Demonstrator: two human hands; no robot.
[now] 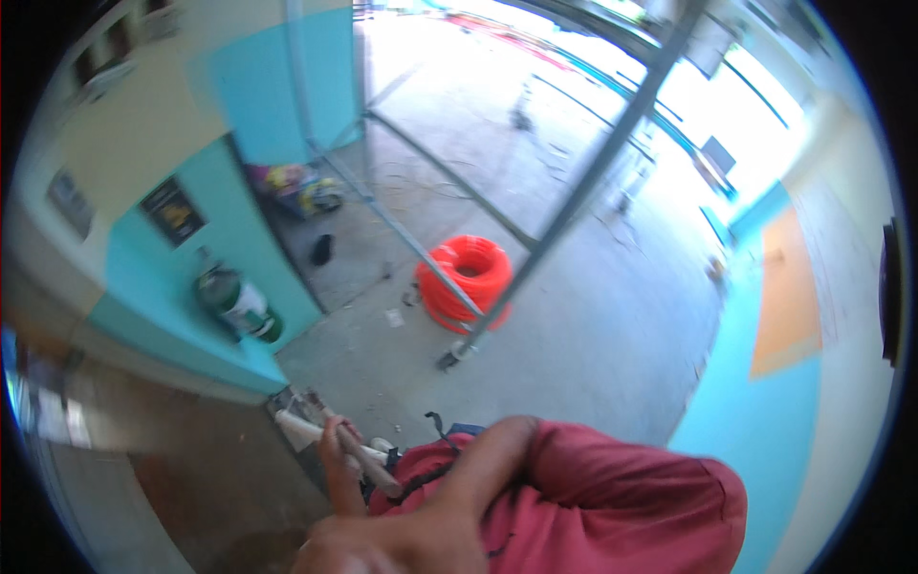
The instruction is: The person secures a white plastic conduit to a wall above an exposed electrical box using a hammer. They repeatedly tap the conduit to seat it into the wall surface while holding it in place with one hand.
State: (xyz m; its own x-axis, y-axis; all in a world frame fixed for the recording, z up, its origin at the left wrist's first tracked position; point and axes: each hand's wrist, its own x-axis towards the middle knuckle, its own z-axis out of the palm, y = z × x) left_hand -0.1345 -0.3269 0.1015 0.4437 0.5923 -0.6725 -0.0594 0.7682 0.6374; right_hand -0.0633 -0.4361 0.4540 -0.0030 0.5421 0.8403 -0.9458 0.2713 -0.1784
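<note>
Stick (371, 463): brown
Hose (490, 273): bright orange-red
Shirt (622, 497): red
Tank (228, 292): green, white label
Wall (765, 450): blue, orange patch
Floor (583, 344): grey

Matt stick (366, 464), plastic coil (488, 290), cloth shirt (612, 497)

I have the bare left hand (339, 442) curled, its slim bare wrist (347, 497) just below the fingers. Under them, closer to my camera, the bare right hand (387, 545) blurs, its grip unreadable; to their right, the bare right forearm (464, 490) slants up to a bent elbow (519, 432).
</note>
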